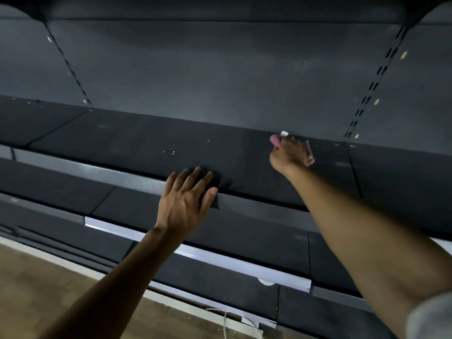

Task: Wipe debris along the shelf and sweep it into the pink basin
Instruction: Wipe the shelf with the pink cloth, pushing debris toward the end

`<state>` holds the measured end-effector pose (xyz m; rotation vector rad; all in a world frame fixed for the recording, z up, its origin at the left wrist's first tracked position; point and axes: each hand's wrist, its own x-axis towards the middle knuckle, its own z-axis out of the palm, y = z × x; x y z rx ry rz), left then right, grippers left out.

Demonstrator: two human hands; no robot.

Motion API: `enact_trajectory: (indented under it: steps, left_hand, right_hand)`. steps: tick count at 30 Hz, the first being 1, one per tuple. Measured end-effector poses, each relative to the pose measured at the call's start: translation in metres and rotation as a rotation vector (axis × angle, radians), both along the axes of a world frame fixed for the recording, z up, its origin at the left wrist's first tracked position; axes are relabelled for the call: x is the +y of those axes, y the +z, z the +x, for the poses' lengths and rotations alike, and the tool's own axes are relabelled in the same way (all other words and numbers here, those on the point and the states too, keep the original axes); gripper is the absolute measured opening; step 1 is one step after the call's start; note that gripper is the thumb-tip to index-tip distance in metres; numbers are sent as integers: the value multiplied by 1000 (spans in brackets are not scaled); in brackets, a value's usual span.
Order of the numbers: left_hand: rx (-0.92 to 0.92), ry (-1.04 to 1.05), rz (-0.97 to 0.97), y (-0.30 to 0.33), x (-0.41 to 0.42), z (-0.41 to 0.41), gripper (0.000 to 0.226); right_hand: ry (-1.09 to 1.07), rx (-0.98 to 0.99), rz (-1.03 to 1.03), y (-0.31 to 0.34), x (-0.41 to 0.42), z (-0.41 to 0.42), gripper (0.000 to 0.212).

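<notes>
Right hand blurred, gripping pink cloth at shelf back, left hand flat, fingers straight

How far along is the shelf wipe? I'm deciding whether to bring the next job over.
Early to midway, by the look of it. Done: hard to tell; the shelf looks dark throughout. In hand: the right hand grips a pink cloth at the back edge, near a white scrap; the left hand rests flat on the front lip. Left: white specks remain mid-shelf, and no pink basin is in view.
</notes>
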<state>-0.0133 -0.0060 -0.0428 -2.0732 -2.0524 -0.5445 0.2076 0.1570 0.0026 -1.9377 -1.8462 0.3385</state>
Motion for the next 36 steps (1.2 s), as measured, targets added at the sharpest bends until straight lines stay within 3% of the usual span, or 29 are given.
enact_trajectory:
  steps: [6,9,12,15,18,23,26,29,36]
  left_hand:
    - [-3,2,-2,-1,1,-2,58]
    - [-14,-6,-4,0,1,-2,58]
    - [-18,-9,1,-1,1,-2,58]
    - [-17,-12,14,-2,1,-3,57]
    - [-19,-19,32,-4,1,-3,56]
    - [-13,-31,35,-4,2,-4,55]
    - [-8,-32,17,-2,2,-4,55]
    - [-21,-32,14,-2,1,-3,55]
    - [-22,-27,10,-1,1,-3,55]
  right_hand:
    - [223,15,19,-7,-13,-44,50]
    - [281,107,-12,2,-15,-39,33]
    - [136,217,85,17,-12,-11,33]
    - [-22,167,213,28,-4,27,24]
    - [-191,86,254,38,0,67,31]
    - [-381,-58,107,20,2,114,32]
    - [-412,-13,-77,3,4,114,47]
    - [-375,-89,-102,-6,13,101,66]
    - [-203,-91,-82,5,20,52,39]
